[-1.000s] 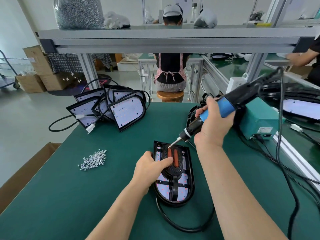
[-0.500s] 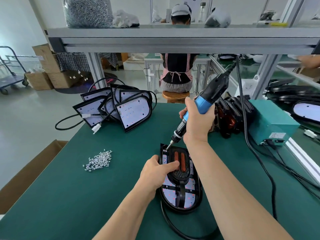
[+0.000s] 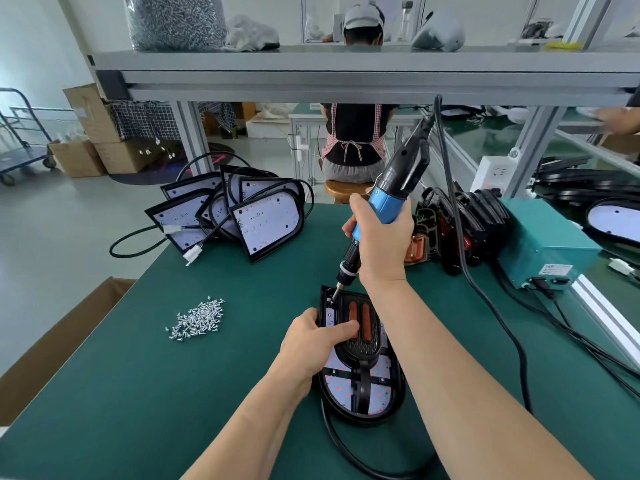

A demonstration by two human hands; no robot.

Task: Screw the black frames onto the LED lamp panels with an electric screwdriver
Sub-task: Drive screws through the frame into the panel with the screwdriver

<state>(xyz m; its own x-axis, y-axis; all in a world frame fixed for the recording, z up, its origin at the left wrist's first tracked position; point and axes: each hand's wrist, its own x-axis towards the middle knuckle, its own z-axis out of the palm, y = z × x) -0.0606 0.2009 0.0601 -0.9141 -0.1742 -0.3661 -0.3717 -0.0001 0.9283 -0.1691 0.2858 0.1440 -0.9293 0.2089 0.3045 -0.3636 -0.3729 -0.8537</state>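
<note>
**Q:** What lies to the left of the left hand?
**A:** A heap of screws point(image 3: 199, 318) on the table point(image 3: 156, 393), well apart from the hand. Beyond them, farther from the person, spare panels point(image 3: 266, 225) lean on one another, with black leads and white plugs.

**Q:** What is the condition of the left hand?
**A:** The left hand point(image 3: 311, 336) grips the panel point(image 3: 337, 389) at its left edge. The fingers are curled round the rim. The thumb lies across the frame point(image 3: 360, 355), beside two orange slots.

**Q:** Where is the frame?
**A:** It lies on top of the panel, flat on the table, directly below both hands. The rounded end of the panel points toward the person.

**Q:** What is the condition of the right hand?
**A:** The right hand point(image 3: 381, 244) is wrapped round the blue grip of the screwdriver point(image 3: 391, 199), above and beyond the left hand. The tool is tilted, with its top leaning away and to the right. The bit tip meets the far left corner of the frame, just beyond the left knuckles. Whether a screw sits under the bit cannot be told.

**Q:** What lies to the right of the right hand?
**A:** Spare frames point(image 3: 457, 230) stand just beside it. Next comes a teal box point(image 3: 547, 244) with leads plugged in. The screwdriver cable point(image 3: 491, 311) runs down to the right of the forearm.
</note>
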